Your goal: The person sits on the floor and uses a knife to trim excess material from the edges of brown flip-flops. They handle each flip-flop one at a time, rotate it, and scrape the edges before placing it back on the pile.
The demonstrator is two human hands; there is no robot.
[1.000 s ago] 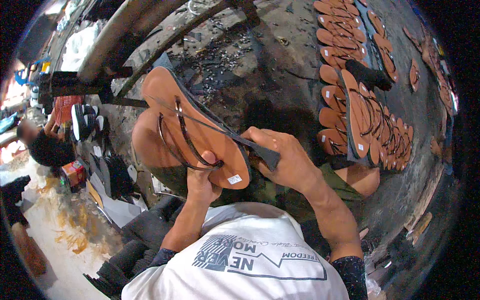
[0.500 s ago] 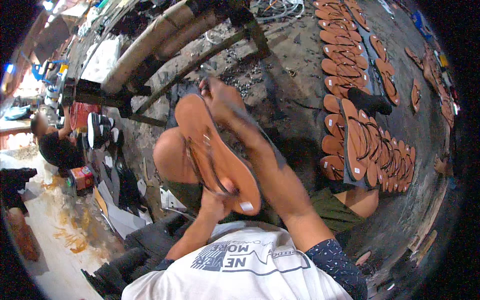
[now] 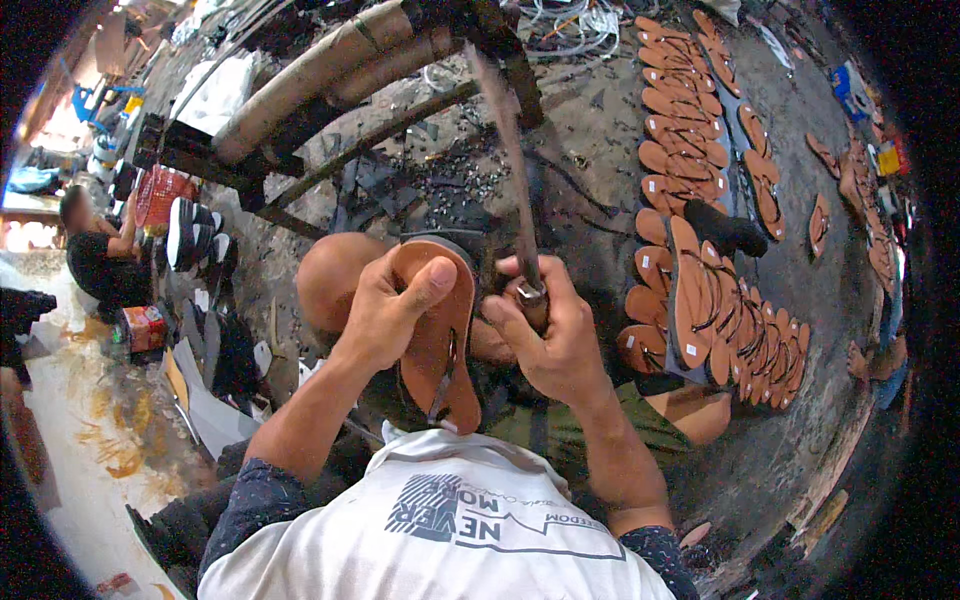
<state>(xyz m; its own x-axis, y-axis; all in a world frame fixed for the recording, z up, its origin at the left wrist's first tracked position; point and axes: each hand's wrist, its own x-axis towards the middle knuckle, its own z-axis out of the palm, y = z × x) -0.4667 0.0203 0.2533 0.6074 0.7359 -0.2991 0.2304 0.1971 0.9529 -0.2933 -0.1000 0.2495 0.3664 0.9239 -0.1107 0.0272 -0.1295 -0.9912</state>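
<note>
A brown sandal [image 3: 425,350] is held at the centre of the frame, tilted above the lap, by the left hand [image 3: 385,310], whose fingers are closed around one end with the thumb pressed on the upper face. By the right hand [image 3: 560,335], just beside it, a long-bladed knife [image 3: 515,170] is gripped in closed fingers, its blurred blade directed toward the top of the frame. The sandal is judged light, springy and hardly fragile; a firm hold is best taken across the sole's edges, since the dark strap [image 3: 437,400] looks glossy, possibly slippery, and may give under load. At the left of the frame, a red basket [image 3: 160,195] and, below it, a red carton [image 3: 145,328] are seen; what is contained in either cannot be told.
</note>
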